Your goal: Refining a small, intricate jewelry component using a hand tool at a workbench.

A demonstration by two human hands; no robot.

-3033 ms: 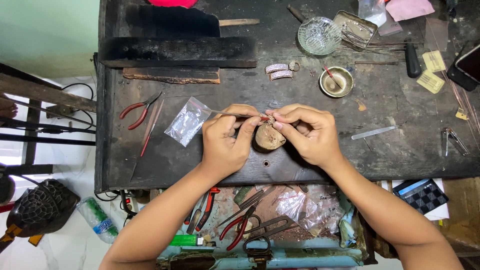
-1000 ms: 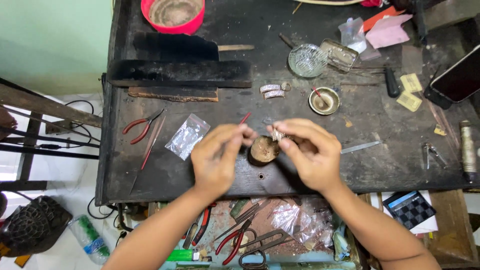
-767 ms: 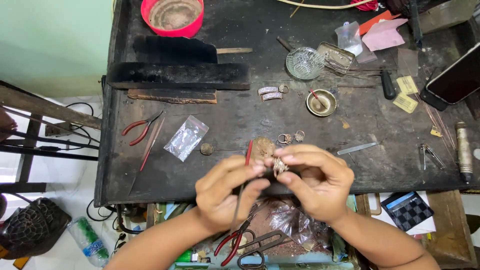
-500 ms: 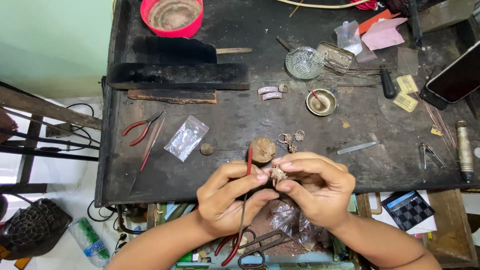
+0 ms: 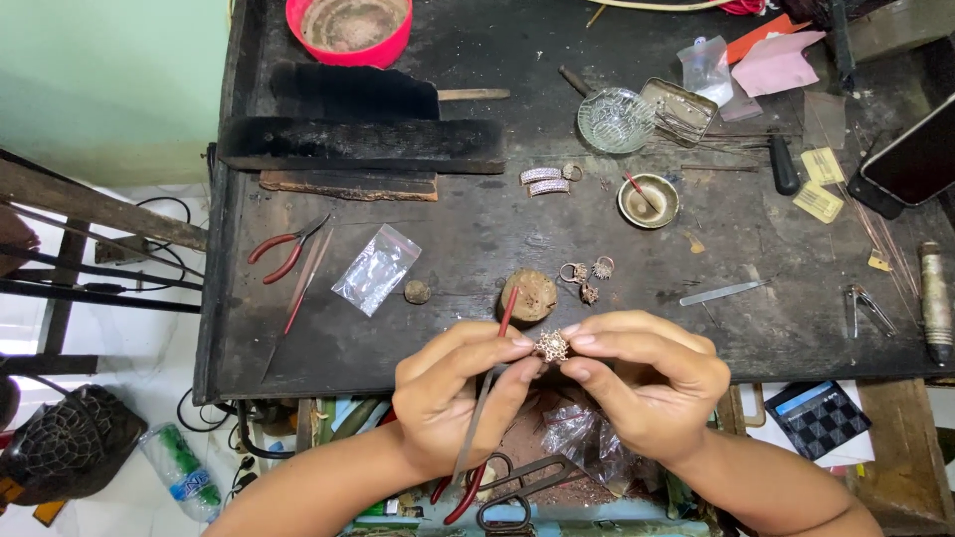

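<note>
My left hand [image 5: 453, 398] and my right hand [image 5: 647, 383] meet at the near edge of the dark workbench [image 5: 458, 249]. Between their fingertips sits a small ornate silvery ring [image 5: 551, 345], pinched from both sides. My left hand also grips a thin red-handled tool [image 5: 495, 373] that runs slantwise through its fingers. Just beyond the hands stands a round wooden block [image 5: 527, 295], with three small rings [image 5: 587, 278] lying beside it.
Red-handled pliers [image 5: 288, 249], a small clear plastic bag [image 5: 376, 268], tweezers [image 5: 721, 292], a small metal bowl [image 5: 648, 200], a glass dish [image 5: 612, 119] and a red bowl [image 5: 348, 25] lie on the bench. A phone [image 5: 915, 154] sits at the right. An open drawer [image 5: 537, 477] holds pliers below.
My hands lifted off the wooden block and drew back toward me to the bench's near edge, carrying the ring and the red-handled tool. The view shifted slightly.
</note>
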